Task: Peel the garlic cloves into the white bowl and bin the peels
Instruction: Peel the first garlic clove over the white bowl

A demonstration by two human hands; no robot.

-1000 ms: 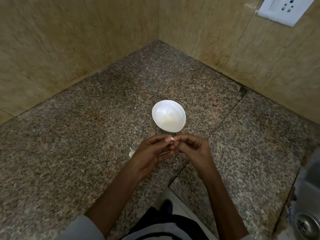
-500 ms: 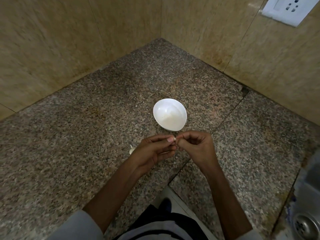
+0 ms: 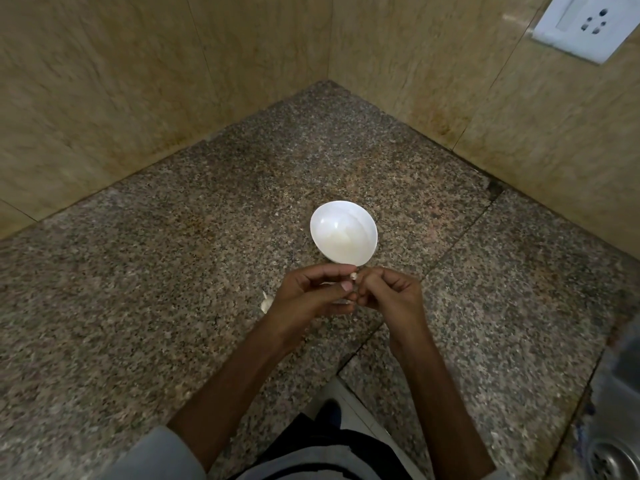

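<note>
Okay, so both hands meet just short of the bowl's (image 3: pixel 343 216) near rim, above the counter (image 3: pixel 138 306). Here the left hand (image 3: pixel 311 296) pinches the clove (image 3: pixel 353 276) between thumb and forefinger, and the right hand (image 3: pixel 391 292) nips its tip with curled fingers. Only a pale nub shows, so I can't tell which way its long axis runs. Versus a second ago, the right fingers have curled tighter and the hands sit closer to the bowl. A whitish scrap (image 3: pixel 266 302) lies on the counter, partly hidden by the left hand. Socket (image 3: pixel 585 26) up right, drain (image 3: pixel 613 459) bottom right.
</note>
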